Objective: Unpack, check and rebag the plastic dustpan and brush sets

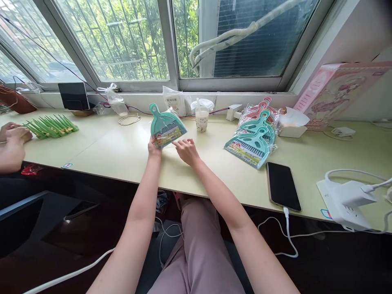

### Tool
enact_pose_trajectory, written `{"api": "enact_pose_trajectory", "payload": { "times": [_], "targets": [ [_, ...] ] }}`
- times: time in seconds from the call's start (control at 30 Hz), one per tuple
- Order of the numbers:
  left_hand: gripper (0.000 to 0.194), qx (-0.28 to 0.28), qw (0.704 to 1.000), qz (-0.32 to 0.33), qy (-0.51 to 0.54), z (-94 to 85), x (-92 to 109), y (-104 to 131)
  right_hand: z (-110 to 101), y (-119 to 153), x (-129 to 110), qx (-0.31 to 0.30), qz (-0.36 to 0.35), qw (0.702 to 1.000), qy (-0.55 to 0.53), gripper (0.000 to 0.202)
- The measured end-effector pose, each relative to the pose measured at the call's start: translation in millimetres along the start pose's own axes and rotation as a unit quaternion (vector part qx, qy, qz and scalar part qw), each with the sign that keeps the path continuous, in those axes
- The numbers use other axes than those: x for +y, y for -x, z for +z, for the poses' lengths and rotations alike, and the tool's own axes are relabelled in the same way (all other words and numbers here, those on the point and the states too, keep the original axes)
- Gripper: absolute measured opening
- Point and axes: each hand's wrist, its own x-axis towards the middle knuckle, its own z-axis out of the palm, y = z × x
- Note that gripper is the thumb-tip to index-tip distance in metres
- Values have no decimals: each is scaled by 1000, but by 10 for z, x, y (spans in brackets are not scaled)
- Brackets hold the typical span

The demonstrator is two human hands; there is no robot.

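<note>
My left hand (154,148) grips the lower left edge of a teal dustpan and brush set (167,125) in clear plastic wrapping. It is held up, tilted, above the table, with a printed card across its lower part. Close to the set's lower right corner is my right hand (187,151), fingers apart and a fingertip pointing at the corner. Whether that fingertip touches the wrapping I cannot tell. To the right lies an overlapping pile of wrapped dustpan sets (252,141), teal in front and pink behind.
A lidded drink cup (201,118) stands behind my hands. Right of me are a phone (283,185) on a cable, a power strip (346,208), a tissue box (292,126) and a pink box (337,96). At far left, another person's hands (14,134) rest beside green stalk-like items (52,125).
</note>
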Motion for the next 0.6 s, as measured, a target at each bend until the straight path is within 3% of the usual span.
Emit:
{"api": "enact_pose_trajectory", "payload": {
  "times": [0.1, 0.17, 0.3, 0.4, 0.47, 0.53, 0.6],
  "targets": [
    [25, 20, 999, -37, -6, 61, -11, 36, 56, -31, -1, 31, 94, 986, -134, 27],
    [27, 12, 999, -50, -10, 99, -17, 78, 79, -60, -1, 68, 186, 945, -260, 25],
    [31, -26, 998, -62, -15, 129, -13, 168, 37, -82, -27, 109, 361, 787, -488, 20],
    [31, -43, 996, -72, -9, 131, -5, 219, -19, -65, -57, 131, 419, 677, -590, 5],
    [32, -51, 996, -78, -6, 136, 3, 248, -30, -55, -64, 150, 445, 626, -623, 14],
    [32, -65, 994, -84, -7, 148, 16, 279, -18, -55, -50, 159, 456, 610, -629, 25],
    [31, -89, 992, -90, -19, 169, 35, 312, 3, -64, -17, 157, 458, 627, -610, 23]
  ]
}}
